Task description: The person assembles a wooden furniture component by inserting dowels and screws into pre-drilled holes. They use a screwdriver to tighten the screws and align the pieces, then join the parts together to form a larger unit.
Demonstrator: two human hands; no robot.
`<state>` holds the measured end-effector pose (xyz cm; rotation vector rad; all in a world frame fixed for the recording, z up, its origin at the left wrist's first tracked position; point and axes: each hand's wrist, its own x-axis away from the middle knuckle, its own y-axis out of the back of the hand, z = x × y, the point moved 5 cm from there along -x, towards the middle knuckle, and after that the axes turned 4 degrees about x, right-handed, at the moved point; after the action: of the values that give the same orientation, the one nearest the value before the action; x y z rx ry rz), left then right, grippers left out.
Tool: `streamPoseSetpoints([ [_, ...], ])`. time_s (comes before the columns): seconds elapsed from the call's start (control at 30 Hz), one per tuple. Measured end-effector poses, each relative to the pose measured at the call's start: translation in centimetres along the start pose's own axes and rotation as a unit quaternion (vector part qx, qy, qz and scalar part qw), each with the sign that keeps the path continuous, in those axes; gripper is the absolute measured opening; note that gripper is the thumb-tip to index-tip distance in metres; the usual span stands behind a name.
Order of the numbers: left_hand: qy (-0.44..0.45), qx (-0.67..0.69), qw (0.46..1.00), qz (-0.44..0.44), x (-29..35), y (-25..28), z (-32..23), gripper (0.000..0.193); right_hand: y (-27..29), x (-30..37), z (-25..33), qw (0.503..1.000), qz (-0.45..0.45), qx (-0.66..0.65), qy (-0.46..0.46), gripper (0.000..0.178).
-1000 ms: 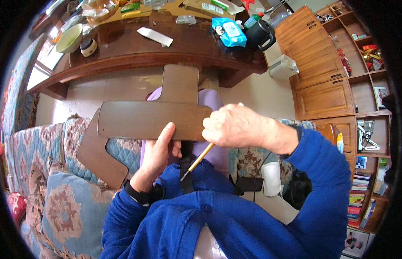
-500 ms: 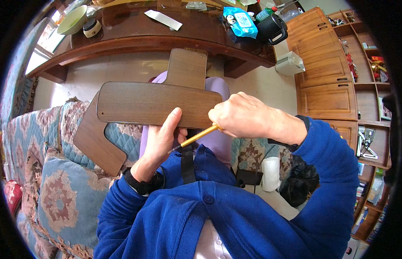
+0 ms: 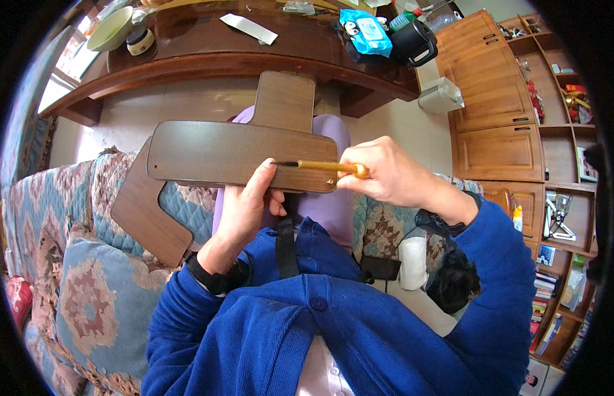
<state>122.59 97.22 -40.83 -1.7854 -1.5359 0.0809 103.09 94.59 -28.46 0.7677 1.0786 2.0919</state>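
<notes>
Across my lap lies a dark brown wooden board [image 3: 221, 150] with rounded corners. My left hand [image 3: 253, 197] grips its near edge, thumb on top and fingers curled underneath. In my right hand [image 3: 379, 170] is a screwdriver [image 3: 323, 166] with a yellow handle, held level above the board's right end. Its dark shaft points left, the tip close to my left thumb. A small screw [image 3: 331, 181] shows at the board's near right corner, below the handle. Behind the board another brown panel [image 3: 284, 102] reaches toward the table, and a curved brown panel [image 3: 152, 208] lies at the left.
Ahead stands a dark wooden table [image 3: 208, 65] with a blue wipes pack [image 3: 365, 33], a black kettle [image 3: 414, 43], a white strip [image 3: 249, 29] and a green bowl [image 3: 110, 30]. A patterned sofa [image 3: 63, 185] lies left; a white roll [image 3: 412, 264] rests at my right.
My right hand has turned and moved slightly right, off the board's corner. The screwdriver has swung up from pointing toward me to lying across the board. The screw at the corner now shows.
</notes>
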Motion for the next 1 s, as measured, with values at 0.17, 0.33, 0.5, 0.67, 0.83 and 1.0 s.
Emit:
streamPoseSetpoints([
  [0.17, 0.006, -0.023, 1.0, 0.007, -0.2, -0.2, -0.1, 0.028, 0.4, 0.2, 0.6, 0.994, -0.039, 0.058, 0.087, 0.015],
  [0.33, 0.008, -0.023, 1.0, 0.008, -0.2, -0.3, -0.2, 0.029, -0.6, -0.3, 1.6, 0.946, -0.022, 0.249, 0.206, 0.011],
  [0.5, 0.016, -0.026, 0.999, -0.016, -0.1, -0.4, -0.4, 0.029, -0.5, -0.8, 2.5, 0.886, -0.031, 0.332, 0.323, 0.014],
  [0.67, 0.019, -0.023, 0.999, -0.024, 0.0, -0.7, -0.4, 0.028, -0.3, -1.4, 2.8, 0.862, 0.02, 0.334, 0.382, 0.015],
  [0.83, 0.034, -0.01, 0.999, -0.023, -0.1, -0.4, -0.2, 0.028, -0.4, -2.3, 2.8, 0.855, 0.064, 0.335, 0.391, 0.016],
  [1.0, 0.028, -0.005, 1.0, -0.008, -0.2, 0.0, -0.1, 0.029, -0.7, -2.5, 3.0, 0.858, 0.069, 0.327, 0.391, 0.013],
])
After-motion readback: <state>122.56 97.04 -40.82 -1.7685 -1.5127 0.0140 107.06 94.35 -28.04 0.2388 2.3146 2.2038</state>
